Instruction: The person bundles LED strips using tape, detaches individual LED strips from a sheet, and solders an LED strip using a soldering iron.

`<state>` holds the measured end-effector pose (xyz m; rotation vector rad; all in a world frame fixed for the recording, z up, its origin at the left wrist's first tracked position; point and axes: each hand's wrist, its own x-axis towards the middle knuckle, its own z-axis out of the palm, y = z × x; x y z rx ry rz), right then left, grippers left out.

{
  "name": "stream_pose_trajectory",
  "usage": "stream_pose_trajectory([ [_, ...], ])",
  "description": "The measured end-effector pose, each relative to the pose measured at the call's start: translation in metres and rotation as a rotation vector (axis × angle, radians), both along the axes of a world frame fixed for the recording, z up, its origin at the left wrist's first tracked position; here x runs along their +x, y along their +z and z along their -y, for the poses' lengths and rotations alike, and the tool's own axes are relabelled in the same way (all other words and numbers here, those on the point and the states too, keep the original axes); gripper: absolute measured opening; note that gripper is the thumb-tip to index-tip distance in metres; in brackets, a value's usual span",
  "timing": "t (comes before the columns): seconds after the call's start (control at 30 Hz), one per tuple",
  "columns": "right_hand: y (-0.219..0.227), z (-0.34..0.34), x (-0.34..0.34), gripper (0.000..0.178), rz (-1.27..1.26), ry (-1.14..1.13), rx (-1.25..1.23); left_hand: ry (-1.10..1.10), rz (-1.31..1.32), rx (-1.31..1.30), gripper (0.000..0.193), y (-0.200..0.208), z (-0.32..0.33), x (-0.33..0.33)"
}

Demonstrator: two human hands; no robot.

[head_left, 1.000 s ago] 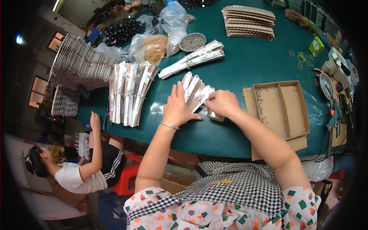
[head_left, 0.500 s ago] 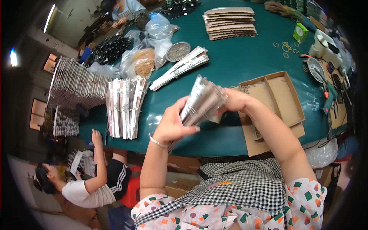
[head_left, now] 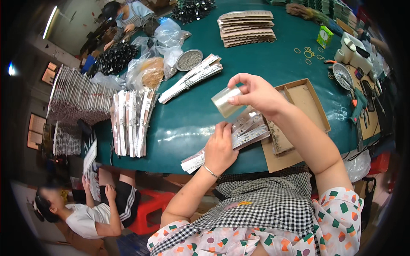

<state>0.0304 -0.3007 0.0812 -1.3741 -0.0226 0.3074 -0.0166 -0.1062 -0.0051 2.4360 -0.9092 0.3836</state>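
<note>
My right hand (head_left: 256,94) is raised above the table and grips a roll of clear tape (head_left: 226,102) between thumb and fingers. Below it, a bundle of long flat strips (head_left: 252,134) in clear plastic lies slantwise near the table's front edge. My left hand (head_left: 221,147) is closed over the middle of this bundle, its fingertips partly hidden. Right of the bundle, partly behind my right forearm, is a shallow cardboard box (head_left: 322,111) with a divider and small metal bits in it.
On the green table (head_left: 179,123) lie more strip bundles (head_left: 132,123), (head_left: 192,79), a bowl of small metal parts (head_left: 189,60), plastic bags (head_left: 168,38) and stacked brown cards (head_left: 247,29). A glue gun (head_left: 359,104) lies at right. Co-workers sit at left (head_left: 92,217) and far left (head_left: 132,17).
The bundle, held up in both hands before, now lies on the table under my left hand. My right hand has left it and now holds up the tape roll.
</note>
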Motion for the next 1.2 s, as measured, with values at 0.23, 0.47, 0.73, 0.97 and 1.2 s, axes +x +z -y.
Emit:
stream_pose_trajectory([
  [0.23,0.0,-0.008,-0.073,0.029,0.542,-0.029,-0.41,0.266,-0.135,0.135,0.071,0.011,-0.004,0.03],
  [0.47,-0.045,0.026,-0.102,0.041,-0.027,-0.075,-0.341,0.162,-0.372,-0.186,0.062,0.085,-0.007,0.028],
  [0.73,-0.036,0.063,-0.009,0.037,-0.083,0.072,0.573,-0.356,-0.119,0.018,0.063,0.109,0.018,-0.022],
  [0.97,0.049,0.031,-0.053,0.035,0.306,0.049,-0.106,-0.059,-0.129,0.113,0.06,0.04,0.009,0.015],
  [1.2,0.009,0.013,-0.124,0.048,0.507,-0.365,-0.891,0.095,-0.452,-0.219,0.078,0.08,-0.002,0.039],
])
